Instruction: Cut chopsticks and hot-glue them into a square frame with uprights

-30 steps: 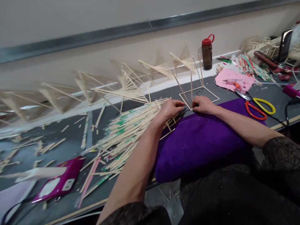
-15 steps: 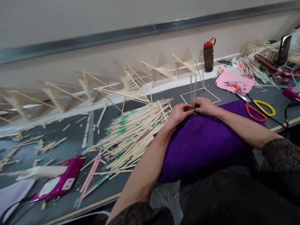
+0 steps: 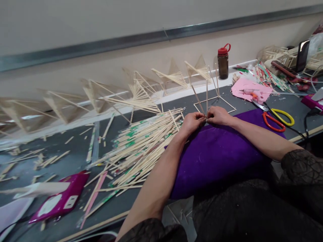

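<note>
My left hand (image 3: 192,123) pinches the lower end of a thin wooden stick (image 3: 196,95), which leans left. Close beside it, my right hand (image 3: 219,115) has its fingers closed at the foot of a second stick (image 3: 207,95), standing nearly upright. The two lower ends meet between my fingertips, where the joint is mostly hidden. Just beyond my hands, a square frame of sticks (image 3: 228,102) lies on the dark table, with two more sticks (image 3: 217,79) rising from its far corner. Purple cloth (image 3: 214,158) lies beneath my forearms.
A heap of sticks (image 3: 141,144), some in wrappers, spreads left of my hands. Stick models (image 3: 143,97) line the wall. Scissors (image 3: 274,121), a glue gun (image 3: 252,94) on pink paper and a bottle (image 3: 223,64) stand right. A magenta glue gun (image 3: 60,198) lies left.
The two sticks at my fingertips stood almost parallel; now the left one has tipped to the left and their tops are spread apart. Both hands stay in nearly the same place.
</note>
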`<state>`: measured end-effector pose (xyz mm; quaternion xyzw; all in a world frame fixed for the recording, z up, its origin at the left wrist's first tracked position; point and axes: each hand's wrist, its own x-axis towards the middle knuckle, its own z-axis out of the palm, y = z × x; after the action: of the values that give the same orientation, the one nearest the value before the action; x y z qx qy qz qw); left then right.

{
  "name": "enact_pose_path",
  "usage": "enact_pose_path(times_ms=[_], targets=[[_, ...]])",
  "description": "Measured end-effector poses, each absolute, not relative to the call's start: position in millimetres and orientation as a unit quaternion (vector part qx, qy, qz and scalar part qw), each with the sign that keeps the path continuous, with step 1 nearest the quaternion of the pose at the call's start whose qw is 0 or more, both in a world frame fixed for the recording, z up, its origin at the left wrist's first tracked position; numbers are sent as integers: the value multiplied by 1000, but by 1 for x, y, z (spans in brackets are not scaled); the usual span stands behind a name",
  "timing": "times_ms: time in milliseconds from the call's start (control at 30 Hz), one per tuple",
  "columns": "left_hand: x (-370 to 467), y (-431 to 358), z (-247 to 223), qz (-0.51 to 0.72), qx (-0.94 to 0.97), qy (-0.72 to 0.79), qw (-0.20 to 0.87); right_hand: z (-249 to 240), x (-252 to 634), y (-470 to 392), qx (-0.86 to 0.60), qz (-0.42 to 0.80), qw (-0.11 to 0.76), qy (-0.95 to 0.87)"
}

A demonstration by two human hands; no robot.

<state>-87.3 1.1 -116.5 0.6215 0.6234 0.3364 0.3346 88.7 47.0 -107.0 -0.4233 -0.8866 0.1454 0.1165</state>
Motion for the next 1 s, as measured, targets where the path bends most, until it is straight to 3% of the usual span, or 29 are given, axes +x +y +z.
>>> enact_pose_path(times_ms=[333,1000], targets=[[-89,6,-113,277,653,656,259,-114,87,52,-412,131,113,-894],[-86,12,-124,319,624,654,285,-118,85,56,-392,88,107,-910]])
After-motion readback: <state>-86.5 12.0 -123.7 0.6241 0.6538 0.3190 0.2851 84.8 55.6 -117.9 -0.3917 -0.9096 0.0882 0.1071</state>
